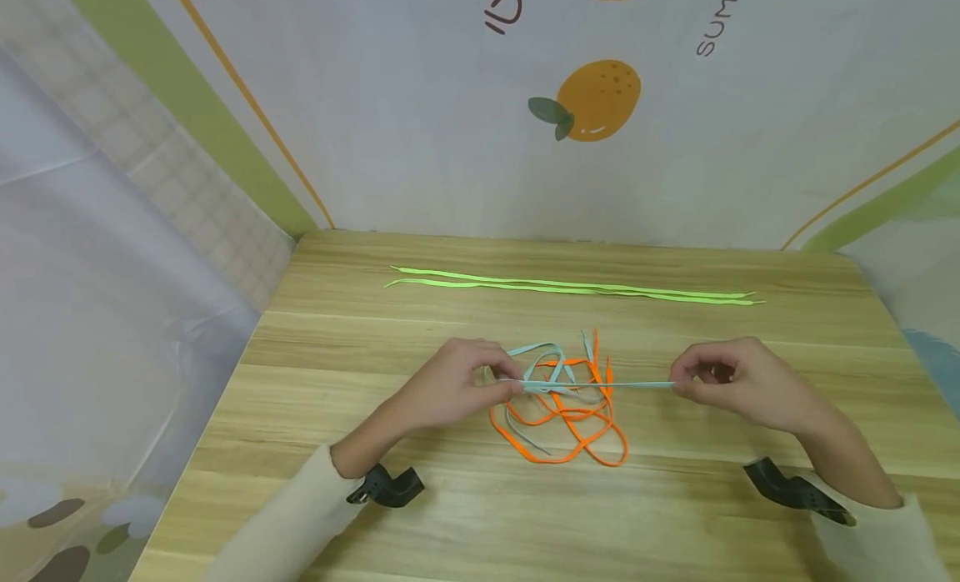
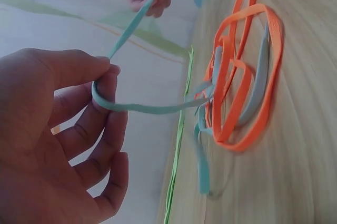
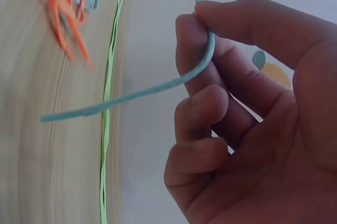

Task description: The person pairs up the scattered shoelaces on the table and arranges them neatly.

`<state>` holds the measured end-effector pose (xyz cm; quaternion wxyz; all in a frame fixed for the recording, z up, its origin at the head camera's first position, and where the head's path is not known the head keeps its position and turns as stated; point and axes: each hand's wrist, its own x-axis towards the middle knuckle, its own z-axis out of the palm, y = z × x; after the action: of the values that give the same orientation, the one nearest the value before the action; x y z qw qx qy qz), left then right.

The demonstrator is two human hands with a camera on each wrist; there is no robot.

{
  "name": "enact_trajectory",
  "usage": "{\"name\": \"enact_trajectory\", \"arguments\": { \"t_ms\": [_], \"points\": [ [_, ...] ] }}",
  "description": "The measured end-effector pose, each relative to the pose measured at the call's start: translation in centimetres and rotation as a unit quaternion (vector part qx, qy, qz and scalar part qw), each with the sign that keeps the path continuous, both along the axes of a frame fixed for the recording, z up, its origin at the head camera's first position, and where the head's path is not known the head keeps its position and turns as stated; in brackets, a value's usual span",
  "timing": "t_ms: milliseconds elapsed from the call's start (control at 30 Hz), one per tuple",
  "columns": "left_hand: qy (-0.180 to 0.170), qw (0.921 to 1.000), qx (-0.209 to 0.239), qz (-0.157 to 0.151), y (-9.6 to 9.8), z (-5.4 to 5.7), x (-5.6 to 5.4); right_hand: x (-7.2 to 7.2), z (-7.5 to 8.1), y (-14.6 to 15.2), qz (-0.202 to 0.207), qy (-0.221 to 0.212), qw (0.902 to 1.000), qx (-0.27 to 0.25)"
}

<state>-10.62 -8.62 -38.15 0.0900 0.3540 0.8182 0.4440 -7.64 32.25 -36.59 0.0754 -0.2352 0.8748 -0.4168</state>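
Note:
A light blue shoelace (image 1: 637,385) is stretched between both hands above the table. My left hand (image 1: 461,382) pinches it between thumb and forefinger, and from there the lace runs down into the tangle, as the left wrist view shows. Near one end, my right hand (image 1: 738,382) pinches the same lace; its loose tip (image 3: 68,116) sticks out past the fingers in the right wrist view. Under the stretched part lies a loose tangle of orange shoelaces (image 1: 577,449) mixed with more light blue lace (image 1: 551,348). The other fingers of both hands are loosely curled.
Two lime green shoelaces (image 1: 570,286) lie straight and side by side across the back of the wooden table (image 1: 337,357). Behind the table's far edge hangs a white printed cloth (image 1: 450,165). A black wrist mount (image 1: 386,486) sits on each sleeve.

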Motion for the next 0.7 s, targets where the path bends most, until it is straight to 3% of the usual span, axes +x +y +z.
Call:
{"name": "enact_trajectory", "arguments": {
  "t_ms": [233, 467, 700],
  "points": [
    [-0.017, 0.9997, 0.009, 0.016, -1.7, 0.0, -0.1, 0.2, -0.4, 2.6, -0.024, -0.012, 0.9996, 0.008],
    [-0.028, 0.9991, 0.014, 0.03, -3.2, 0.1, -0.4, 0.0, -0.6, 4.5, -0.05, -0.053, 0.9973, 0.004],
    [-0.053, 0.9965, 0.003, 0.064, -4.7, 0.7, -0.4, -0.2, -1.0, 6.3, -0.09, -0.085, 0.9923, 0.002]
  ]
}}
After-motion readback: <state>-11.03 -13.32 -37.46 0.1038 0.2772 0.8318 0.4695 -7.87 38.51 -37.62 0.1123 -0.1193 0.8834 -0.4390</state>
